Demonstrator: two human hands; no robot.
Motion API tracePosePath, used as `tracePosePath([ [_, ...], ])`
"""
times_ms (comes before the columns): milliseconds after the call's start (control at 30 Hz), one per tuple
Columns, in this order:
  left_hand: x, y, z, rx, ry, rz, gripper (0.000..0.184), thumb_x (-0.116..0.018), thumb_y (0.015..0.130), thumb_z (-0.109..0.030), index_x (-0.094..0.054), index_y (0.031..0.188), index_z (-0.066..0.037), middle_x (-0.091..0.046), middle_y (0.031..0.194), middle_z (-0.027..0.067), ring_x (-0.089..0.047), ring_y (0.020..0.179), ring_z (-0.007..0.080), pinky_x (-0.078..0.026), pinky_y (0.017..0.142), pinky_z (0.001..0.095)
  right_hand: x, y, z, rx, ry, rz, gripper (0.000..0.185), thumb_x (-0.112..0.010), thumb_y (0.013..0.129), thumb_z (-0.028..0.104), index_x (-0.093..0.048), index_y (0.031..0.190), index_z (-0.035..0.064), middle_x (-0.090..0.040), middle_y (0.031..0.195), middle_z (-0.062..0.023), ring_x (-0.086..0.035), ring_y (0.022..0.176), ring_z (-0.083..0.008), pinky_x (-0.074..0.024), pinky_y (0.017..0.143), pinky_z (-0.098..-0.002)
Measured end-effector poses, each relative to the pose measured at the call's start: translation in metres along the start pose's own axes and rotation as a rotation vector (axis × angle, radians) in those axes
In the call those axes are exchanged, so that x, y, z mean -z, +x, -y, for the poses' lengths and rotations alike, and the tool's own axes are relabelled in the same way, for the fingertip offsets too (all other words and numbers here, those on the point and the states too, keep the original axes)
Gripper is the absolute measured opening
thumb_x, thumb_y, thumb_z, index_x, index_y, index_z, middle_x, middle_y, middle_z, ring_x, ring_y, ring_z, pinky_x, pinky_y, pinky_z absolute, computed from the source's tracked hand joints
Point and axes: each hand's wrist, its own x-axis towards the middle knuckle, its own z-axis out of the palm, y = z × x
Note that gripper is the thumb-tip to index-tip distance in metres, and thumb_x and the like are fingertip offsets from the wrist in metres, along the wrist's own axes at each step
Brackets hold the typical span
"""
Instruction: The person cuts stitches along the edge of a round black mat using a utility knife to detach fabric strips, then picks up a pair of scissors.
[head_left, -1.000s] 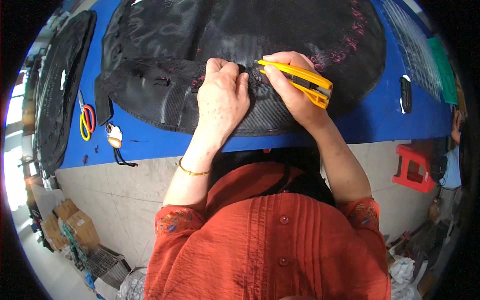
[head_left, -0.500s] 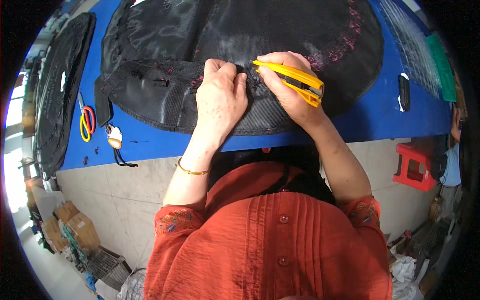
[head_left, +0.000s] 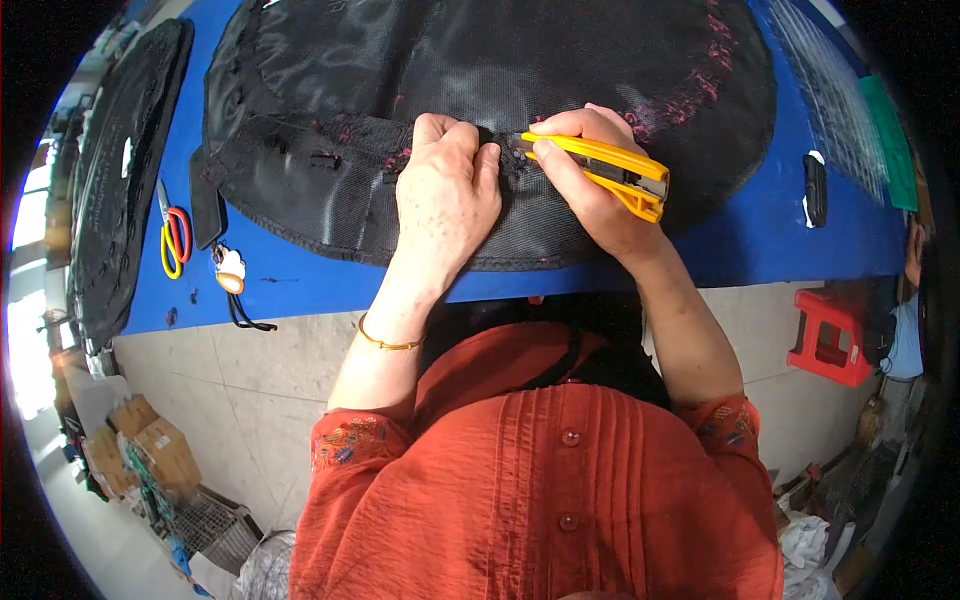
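A large black mesh fabric piece [head_left: 480, 220] with tufts of pink thread lies spread in front of me. My left hand [head_left: 447, 185] is closed on a folded seam of it, fingertips curled and partly hidden. Just to the right, my right hand [head_left: 592, 180] grips a yellow cutter [head_left: 640, 168], its tip pointing left at the seam beside my left thumb. Whether the tip touches the fabric is too small to tell.
Scissors [head_left: 175, 235] with red and yellow handles and a keyring charm [head_left: 229, 270] lie left on the blue table [head_left: 300, 290]. More black fabric [head_left: 125, 170] is at the far left. A black object [head_left: 815, 190] lies right; a red stool [head_left: 830, 338] stands beyond the table.
The cutter in my right hand moved slightly left, then back right and a little down. My left hand has stayed on the seam with barely any movement.
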Motion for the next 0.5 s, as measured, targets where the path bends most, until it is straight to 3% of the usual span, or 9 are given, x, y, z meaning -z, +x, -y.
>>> tracePosePath([
  [167, 0.0007, 0.0003, 0.0005, 0.006, -0.003, 0.002, 0.014, -0.069, 0.09, -0.011, -0.063, 0.086, 0.001, -0.061, 0.102, 0.0209, -0.067, 0.085, 0.0385, -0.057, 0.074, 0.0453, 0.0047, 0.001, 0.0036, 0.043, -0.031, 0.031, 0.01, -0.068, 0.089, 0.013, -0.066, 0.098, 0.011, -0.066, 0.098, -0.0017, -0.065, 0.091, -0.026, -0.0458, 0.092, -0.0431],
  [267, 0.001, 0.0002, 0.0002, 0.008, -0.017, -0.002, 0.014, -0.069, 0.09, -0.011, -0.063, 0.086, 0.002, -0.061, 0.102, 0.021, -0.067, 0.084, 0.0388, -0.057, 0.074, 0.0452, 0.0042, 0.0011, 0.0027, -0.046, 0.03, 0.027, 0.008, -0.069, 0.087, 0.013, -0.065, 0.094, 0.0104, -0.065, 0.098, -0.0019, -0.065, 0.092, -0.0259, -0.0457, 0.093, -0.0432],
  [500, 0.0003, 0.0006, 0.0008, 0.01, 0.009, -0.002, 0.016, -0.07, 0.09, -0.011, -0.062, 0.086, 0.002, -0.061, 0.103, 0.0212, -0.067, 0.083, 0.0394, -0.057, 0.074, 0.0454, 0.0076, 0.0, -0.0004, 0.15, -0.072, 0.026, 0.007, -0.069, 0.084, 0.008, -0.063, 0.083, 0.0092, -0.062, 0.092, -0.0026, -0.064, 0.088, -0.0255, -0.0468, 0.089, -0.046],
])
